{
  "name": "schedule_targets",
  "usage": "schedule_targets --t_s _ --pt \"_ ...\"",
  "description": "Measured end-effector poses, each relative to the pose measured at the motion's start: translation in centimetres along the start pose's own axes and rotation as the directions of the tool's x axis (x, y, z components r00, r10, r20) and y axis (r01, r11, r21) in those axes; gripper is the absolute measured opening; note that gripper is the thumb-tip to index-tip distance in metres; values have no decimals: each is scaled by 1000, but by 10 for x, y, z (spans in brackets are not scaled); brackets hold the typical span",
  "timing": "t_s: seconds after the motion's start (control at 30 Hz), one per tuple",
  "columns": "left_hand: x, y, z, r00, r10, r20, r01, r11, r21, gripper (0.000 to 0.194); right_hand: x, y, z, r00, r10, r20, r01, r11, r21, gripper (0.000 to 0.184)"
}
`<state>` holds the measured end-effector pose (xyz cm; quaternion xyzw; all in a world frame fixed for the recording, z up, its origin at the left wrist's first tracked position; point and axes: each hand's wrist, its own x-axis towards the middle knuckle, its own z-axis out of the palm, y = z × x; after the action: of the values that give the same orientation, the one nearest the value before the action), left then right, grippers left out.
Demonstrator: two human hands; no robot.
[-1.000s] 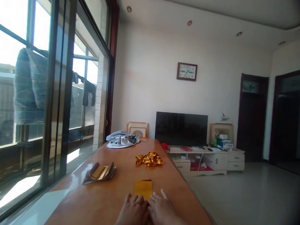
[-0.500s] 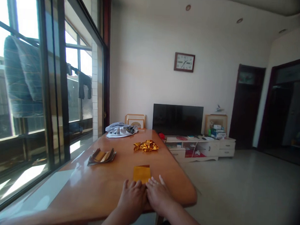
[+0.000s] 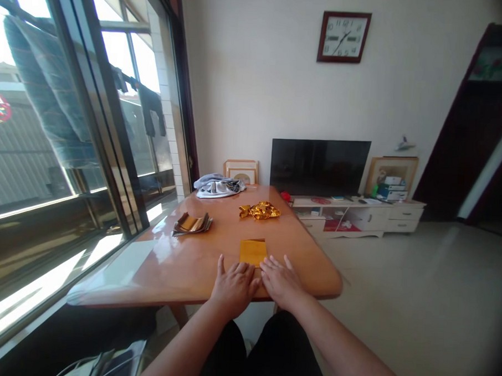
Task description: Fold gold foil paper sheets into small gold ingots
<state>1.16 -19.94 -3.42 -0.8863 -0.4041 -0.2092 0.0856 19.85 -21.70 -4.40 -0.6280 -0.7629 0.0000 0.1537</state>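
My left hand (image 3: 235,289) and my right hand (image 3: 281,281) lie flat, fingers spread, near the front edge of a glossy orange wooden table (image 3: 198,263). Between their fingertips, touching or nearly touching both, is a square of gold-yellow paper (image 3: 253,252). Neither hand holds anything. Farther along the table lie a crumpled piece of gold foil (image 3: 260,210) and, to the left, a curled stack of metallic foil sheets (image 3: 191,224). A folded grey cloth (image 3: 218,186) lies at the far end.
Large glass windows (image 3: 113,110) run along the table's left side. Beyond the table, a low white TV cabinet (image 3: 349,219) holds a black television (image 3: 319,167), picture frames and boxes. Cables and papers (image 3: 102,367) sit on the floor at lower left.
The view has tilted upward and pulled back, bringing my forearms and lap into sight. My hands remain at the gold-yellow square, and nothing on the table has visibly shifted.
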Motion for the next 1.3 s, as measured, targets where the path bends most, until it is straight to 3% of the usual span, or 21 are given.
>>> schedule_targets --t_s 0.77,0.9,1.3 --pt "-14 -22 -18 986 -164 -10 164 983 84 32 0 -2 3 999 33 1 -33 997 74 49" --pt "-14 -23 -24 980 -192 44 191 981 38 31 -1 -2 3 999 32 -3 -32 997 74 49" --pt "9 -29 -3 869 -487 83 494 846 -201 39 -3 -4 2 999 40 -11 -38 994 102 50"
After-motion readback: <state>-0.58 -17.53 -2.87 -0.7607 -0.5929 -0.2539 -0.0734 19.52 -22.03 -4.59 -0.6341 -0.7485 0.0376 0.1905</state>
